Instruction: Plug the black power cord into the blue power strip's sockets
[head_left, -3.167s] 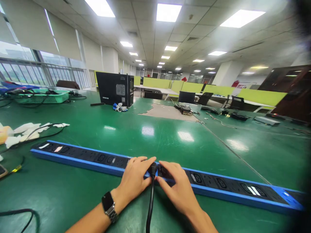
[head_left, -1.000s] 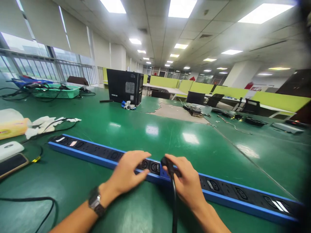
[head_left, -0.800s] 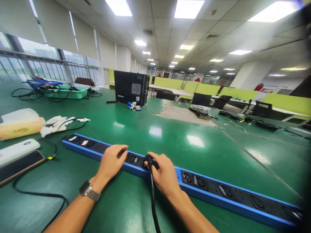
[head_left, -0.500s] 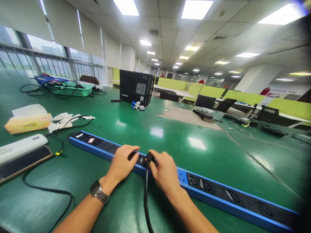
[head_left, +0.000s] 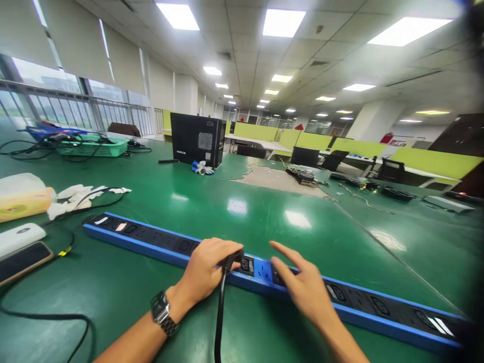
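Observation:
A long blue and black power strip (head_left: 162,245) lies slantwise across the green table. My left hand (head_left: 207,267), with a metal-band watch (head_left: 164,311) on its wrist, is closed on a black power plug (head_left: 235,256) at the middle of the strip. From the plug a thick black cord (head_left: 220,317) runs down toward me. Whether the plug is fully seated in a socket is hidden by the fingers. Over the strip, right of its blue socket (head_left: 262,270), my right hand (head_left: 302,282) has its thumb and fingers apart and holds nothing.
At the left lie a tissue pack (head_left: 24,197), a white device (head_left: 20,239), a phone (head_left: 24,262) and crumpled tissues (head_left: 75,197). Farther back are a green basket (head_left: 93,146) with cables, a black computer case (head_left: 196,140) and gloves (head_left: 202,168). Electronic parts (head_left: 304,176) lie beyond.
The plug has passed from my right hand to my left hand. My right hand has moved off to the right and opened. The view has turned slightly right.

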Demonstrator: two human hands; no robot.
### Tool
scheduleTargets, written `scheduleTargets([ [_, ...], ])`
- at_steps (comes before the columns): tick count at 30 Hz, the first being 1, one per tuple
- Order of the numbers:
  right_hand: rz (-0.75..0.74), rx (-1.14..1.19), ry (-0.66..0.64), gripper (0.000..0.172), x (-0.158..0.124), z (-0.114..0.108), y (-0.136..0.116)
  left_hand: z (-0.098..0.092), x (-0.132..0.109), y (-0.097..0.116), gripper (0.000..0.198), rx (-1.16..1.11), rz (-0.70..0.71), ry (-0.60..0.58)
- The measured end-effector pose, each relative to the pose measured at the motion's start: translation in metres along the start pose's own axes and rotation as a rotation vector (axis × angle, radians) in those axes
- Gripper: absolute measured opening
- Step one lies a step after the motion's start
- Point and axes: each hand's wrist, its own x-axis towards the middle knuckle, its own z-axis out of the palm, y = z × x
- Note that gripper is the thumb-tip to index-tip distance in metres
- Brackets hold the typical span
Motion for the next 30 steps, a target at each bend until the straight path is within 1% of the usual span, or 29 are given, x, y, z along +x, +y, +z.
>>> scheduleTargets([
  [2,0.12,-0.097,0.175,0.041,-0.007,-0.024,0.028,0.015,0.008,0.01,0.033,-0.004,-0.017,-0.065],
  [4,0.162,-0.161,0.275,0.04,-0.015,-0.037,0.047,0.028,0.013,0.018,0.037,0.01,-0.032,-0.137],
  [5,0.158,-0.172,0.292,0.039,-0.018,-0.04,0.052,0.035,0.015,0.022,0.038,0.017,-0.039,-0.161],
  [7,0.122,-0.165,0.281,0.036,-0.023,-0.04,0.053,0.046,0.016,0.029,0.04,0.028,-0.06,-0.172],
  [9,0.069,-0.146,0.261,0.032,-0.024,-0.036,0.046,0.055,0.017,0.035,0.039,0.042,-0.09,-0.153],
  [11,0.017,-0.131,0.245,0.029,-0.025,-0.03,0.037,0.061,0.018,0.039,0.035,0.067,-0.125,-0.121],
  [14,-0.038,-0.108,0.204,0.025,-0.026,-0.024,0.026,0.064,0.021,0.043,0.027,0.104,-0.171,-0.077],
  [19,-0.107,-0.057,0.087,0.021,-0.029,-0.017,0.016,0.06,0.022,0.041,0.031,0.102,-0.174,-0.134],
  [21,-0.133,-0.038,0.056,0.022,-0.029,-0.015,0.013,0.058,0.02,0.04,0.033,0.092,-0.187,-0.131],
  [26,-0.112,-0.022,0.06,0.022,-0.028,-0.012,0.011,0.056,0.018,0.038,0.031,0.034,-0.225,-0.127],
  [28,-0.101,-0.024,0.06,0.021,-0.028,-0.012,0.012,0.054,0.017,0.036,0.035,0.016,-0.202,-0.147],
  [30,-0.101,-0.025,0.05,0.02,-0.028,-0.012,0.013,0.052,0.016,0.033,0.042,0.012,-0.145,-0.177],
])
